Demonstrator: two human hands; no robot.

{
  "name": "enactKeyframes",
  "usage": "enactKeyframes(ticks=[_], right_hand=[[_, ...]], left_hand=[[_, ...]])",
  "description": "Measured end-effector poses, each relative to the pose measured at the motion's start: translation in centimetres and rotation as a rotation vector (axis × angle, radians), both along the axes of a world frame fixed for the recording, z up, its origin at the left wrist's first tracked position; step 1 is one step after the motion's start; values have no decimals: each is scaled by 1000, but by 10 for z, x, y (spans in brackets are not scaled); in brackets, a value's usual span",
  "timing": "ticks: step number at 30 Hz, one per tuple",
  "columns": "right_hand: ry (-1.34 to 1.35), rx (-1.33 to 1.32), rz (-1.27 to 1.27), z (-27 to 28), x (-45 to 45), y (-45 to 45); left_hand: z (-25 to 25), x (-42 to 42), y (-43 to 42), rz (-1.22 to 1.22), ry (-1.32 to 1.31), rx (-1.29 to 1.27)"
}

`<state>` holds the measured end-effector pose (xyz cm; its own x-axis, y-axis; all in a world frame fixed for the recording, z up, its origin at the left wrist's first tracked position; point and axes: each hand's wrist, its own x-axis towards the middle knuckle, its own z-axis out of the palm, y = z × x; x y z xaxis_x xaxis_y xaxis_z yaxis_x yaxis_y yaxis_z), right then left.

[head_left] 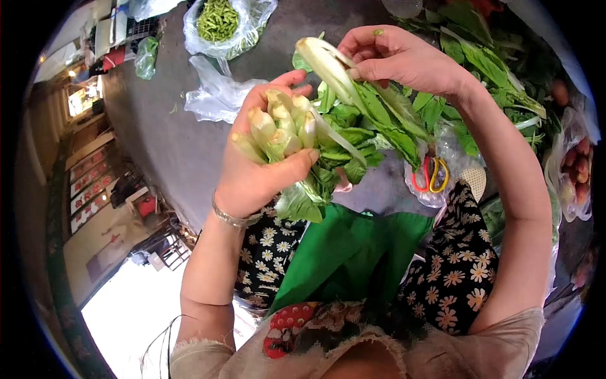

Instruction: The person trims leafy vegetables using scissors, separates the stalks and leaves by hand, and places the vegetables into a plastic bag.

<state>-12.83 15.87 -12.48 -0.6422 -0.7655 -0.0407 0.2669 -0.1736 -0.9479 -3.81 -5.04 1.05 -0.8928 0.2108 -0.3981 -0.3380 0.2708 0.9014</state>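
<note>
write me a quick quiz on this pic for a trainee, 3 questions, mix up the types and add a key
1. True or false: the right hand is empty.
2. Multiple choice: what does the left hand hold?
a) a bag of green pods
b) a bunch of greens
c) a pair of scissors
3. Fill in the blank: the bracelet is on the ____ wrist.

Key: 1. False, it holds a stalk; 2. b; 3. left
</note>
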Motion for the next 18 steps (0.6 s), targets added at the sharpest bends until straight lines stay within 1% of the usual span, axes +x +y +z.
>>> enactKeyframes(ticks=[3, 5, 6, 7, 9, 11, 12, 13, 14, 15, 17, 18], right_hand=[[22, -29, -1, 8, 7, -4], [-41, -75, 59, 6, 9, -4], [-128, -181, 123, 2, 11, -7], [-128, -183, 117, 1, 14, -9], [-146, -176, 215, 5, 20, -13], [-180, -192, 248, 4, 22, -16], [-156, -118, 213, 4, 23, -17], [-132, -44, 177, 3, 23, -16], [-75, 98, 77, 2, 21, -14], [-41, 94, 16, 4, 18, -11], [-51, -98, -53, 15, 19, -5], [-52, -99, -53, 23, 22, -4]], left_hand=[[-1, 2, 0, -18, 11, 53], [-2, 2, 3, -93, 73, 40], [-2, 2, 3, -101, 70, 40], [-2, 2, 3, -113, 58, 42], [0, 2, 3, -122, 48, 40], [0, 1, 4, -151, 12, 102], [0, 2, 10, -100, 32, 110], [3, 3, 9, -103, 35, 108], [7, 6, 7, -75, 4, 32], [9, 7, 6, -46, -28, -44], [8, 7, 8, -83, -14, -56], [7, 7, 8, -118, -1, -65]])
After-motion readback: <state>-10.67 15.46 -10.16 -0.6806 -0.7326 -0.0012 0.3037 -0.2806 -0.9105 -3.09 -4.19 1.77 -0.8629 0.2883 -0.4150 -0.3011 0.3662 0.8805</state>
